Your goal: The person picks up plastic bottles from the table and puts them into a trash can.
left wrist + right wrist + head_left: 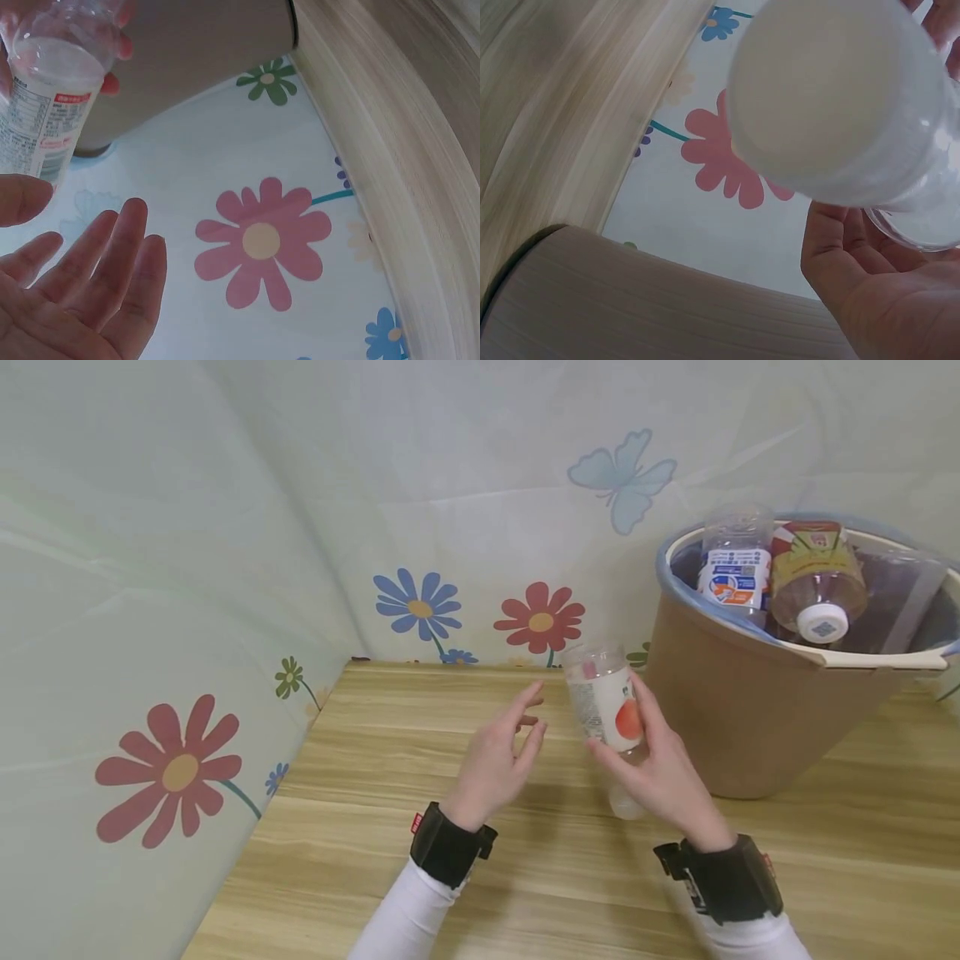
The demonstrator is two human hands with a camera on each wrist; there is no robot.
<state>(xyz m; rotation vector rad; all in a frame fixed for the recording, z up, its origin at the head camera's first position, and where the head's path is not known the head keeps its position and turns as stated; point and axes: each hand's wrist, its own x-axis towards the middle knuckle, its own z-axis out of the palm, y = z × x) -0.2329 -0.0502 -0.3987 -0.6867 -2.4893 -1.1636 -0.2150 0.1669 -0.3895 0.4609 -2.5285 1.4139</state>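
Note:
My right hand (667, 768) grips a clear plastic bottle (600, 706) with a white label and an orange-red round print. The bottle is tilted, its base up and away from me. Its white cap (817, 90) looms large and blurred in the right wrist view. To the left, my left hand (491, 764) hovers above the table, apart from the bottle, with nothing in it. In the left wrist view the fingers (127, 262) are loosely extended below the bottle's label (45, 124).
A brown bin (750, 718) with a bluish liner stands on the wood-grain table (360, 760) at the right. In its mouth lie a clear bottle (735, 568) and a white-capped bottle (817, 577). A flower-printed cloth (450, 510) rises behind and to the left.

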